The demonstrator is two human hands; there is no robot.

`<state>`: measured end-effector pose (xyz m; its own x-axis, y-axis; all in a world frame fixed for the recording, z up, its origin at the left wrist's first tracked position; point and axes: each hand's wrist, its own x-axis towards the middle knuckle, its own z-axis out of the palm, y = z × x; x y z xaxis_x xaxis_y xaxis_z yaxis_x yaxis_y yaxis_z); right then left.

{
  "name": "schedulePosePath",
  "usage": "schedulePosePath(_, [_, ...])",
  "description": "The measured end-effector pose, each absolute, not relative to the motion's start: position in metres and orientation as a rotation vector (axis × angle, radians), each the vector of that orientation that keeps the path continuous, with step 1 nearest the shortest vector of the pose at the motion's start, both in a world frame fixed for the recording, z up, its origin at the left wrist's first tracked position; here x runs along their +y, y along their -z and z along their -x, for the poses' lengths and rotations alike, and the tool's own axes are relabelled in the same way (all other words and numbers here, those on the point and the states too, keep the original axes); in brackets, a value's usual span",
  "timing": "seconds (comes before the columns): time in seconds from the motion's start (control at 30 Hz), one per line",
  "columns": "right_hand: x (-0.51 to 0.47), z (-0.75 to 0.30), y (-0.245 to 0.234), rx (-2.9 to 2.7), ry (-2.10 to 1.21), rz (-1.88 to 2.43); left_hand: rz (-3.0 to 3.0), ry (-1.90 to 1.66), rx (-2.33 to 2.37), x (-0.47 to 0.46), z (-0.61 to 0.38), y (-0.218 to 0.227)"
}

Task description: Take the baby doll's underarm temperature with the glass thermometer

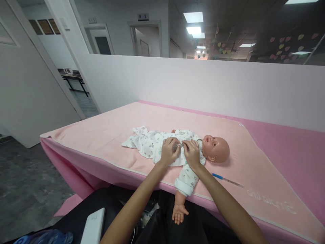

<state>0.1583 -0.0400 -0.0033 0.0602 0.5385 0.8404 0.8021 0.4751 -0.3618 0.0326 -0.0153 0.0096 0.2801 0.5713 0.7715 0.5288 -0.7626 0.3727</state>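
While supine, doll [218, 149] beneath left hand [169, 151] and right hand [192, 153], both grips pinching its garment [149, 143].

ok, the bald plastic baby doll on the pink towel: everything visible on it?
The bald plastic baby doll lies on its back on the pink towel, head towards the right of the view, mouth open. It wears a white printed cloth sleepsuit. One sleeved arm reaches past the towel's near edge, and its bare forearm hangs down with the fingers spread. The left hand and right hand both pinch the sleepsuit's front at the chest.
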Motion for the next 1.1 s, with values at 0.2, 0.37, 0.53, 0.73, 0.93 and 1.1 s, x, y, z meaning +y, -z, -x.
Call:
schedulePosePath(0.2, [-0.041, -0.158, 0.002, -1.588, 0.301, 1.193, -2.522, -1.667, 1.131, -0.017, -0.033, -0.009])
schedulePosePath(0.37, [-0.041, -0.157, 0.002, -1.558, 0.304, 1.2, -2.567, -1.638, 1.194, -0.016, -0.035, -0.008])
schedulePosePath(0.53, [-0.04, -0.158, 0.002, -1.521, 0.304, 1.21, -2.597, -1.567, 1.228, -0.014, -0.037, -0.006])
schedulePosePath(0.73, [-0.04, -0.16, 0.003, -1.516, 0.296, 1.227, -2.655, -1.479, 1.21, -0.014, -0.037, -0.006])
schedulePosePath(0.93, [-0.039, -0.16, 0.003, -1.516, 0.274, 1.204, -2.744, -1.355, 1.118, -0.011, -0.02, -0.007])
schedulePosePath(1.1, [-0.04, -0.161, 0.002, -1.498, 0.294, 1.189, -2.559, -1.587, 1.326, 0.0, 0.008, -0.003])
